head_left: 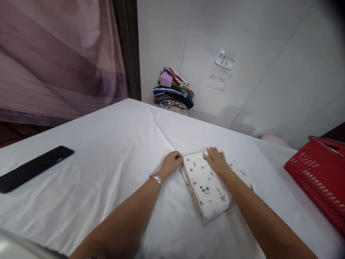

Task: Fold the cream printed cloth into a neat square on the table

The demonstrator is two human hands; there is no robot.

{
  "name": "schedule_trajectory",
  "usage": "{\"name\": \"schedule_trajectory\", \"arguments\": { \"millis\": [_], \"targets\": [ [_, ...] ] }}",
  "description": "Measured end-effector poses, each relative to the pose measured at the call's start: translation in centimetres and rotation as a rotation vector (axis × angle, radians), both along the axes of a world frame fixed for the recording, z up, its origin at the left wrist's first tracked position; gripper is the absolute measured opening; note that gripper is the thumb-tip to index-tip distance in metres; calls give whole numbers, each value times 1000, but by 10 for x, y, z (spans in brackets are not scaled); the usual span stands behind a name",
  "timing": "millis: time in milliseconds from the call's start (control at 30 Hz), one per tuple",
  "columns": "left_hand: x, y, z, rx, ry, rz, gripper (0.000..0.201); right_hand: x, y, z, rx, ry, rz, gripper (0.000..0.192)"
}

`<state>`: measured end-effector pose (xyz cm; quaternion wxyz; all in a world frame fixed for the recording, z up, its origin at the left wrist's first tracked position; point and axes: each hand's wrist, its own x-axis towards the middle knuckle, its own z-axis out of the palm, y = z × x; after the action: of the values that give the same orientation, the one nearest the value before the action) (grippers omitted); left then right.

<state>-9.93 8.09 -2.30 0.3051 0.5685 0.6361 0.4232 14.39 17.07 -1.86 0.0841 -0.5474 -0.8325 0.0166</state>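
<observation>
Mid-fold, I'd say: your left hand (170,162) pinches the cloth (199,180) corner, right hand (216,160) lies open on top. Next: likely fold in the loose end (242,173).

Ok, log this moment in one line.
left hand: at folded corner of patterned cloth | right hand: on top | red basket: right side

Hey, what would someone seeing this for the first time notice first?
Probably the bright red basket at the right edge. Next, the folded patterned cloth right of centre on the white-covered table, the left hand at its far left corner and the right hand laid on top. Beyond the table's far edge, a colourful stack of folded fabrics stands out before the pale wall.
</observation>
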Motion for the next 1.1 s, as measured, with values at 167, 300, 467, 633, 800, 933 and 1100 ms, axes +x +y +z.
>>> {"name": "schedule_trajectory", "arguments": {
  "millis": [167, 300, 467, 633, 800, 933, 1100],
  "targets": [
    [0, 1, -1, 1, -3, 6, 14, -4, -4, -1, -101, 37, -33, 51],
    [0, 2, -2, 2, 5, 1, 14, -16, -27, 11, 13, 200, -18, 50],
    [0, 3, -4, 22, 20, -4, 15, -48, -92, 28, 73, 349, 208, 32],
    [0, 4, -5, 39, 39, -9, 14, -70, -128, 29, -25, 100, 171, 32],
    [0, 4, -6, 52, 50, -4, 13, -81, -126, 29, -64, -83, 43, 35],
    [0, 4, -6, 44, 43, 2, 11, -86, -123, 37, -136, -175, 2, 32],
    [1, 6, -9, 63, 47, 15, 11, -76, -116, 47, -189, -117, 92, 20]
  ]
}}
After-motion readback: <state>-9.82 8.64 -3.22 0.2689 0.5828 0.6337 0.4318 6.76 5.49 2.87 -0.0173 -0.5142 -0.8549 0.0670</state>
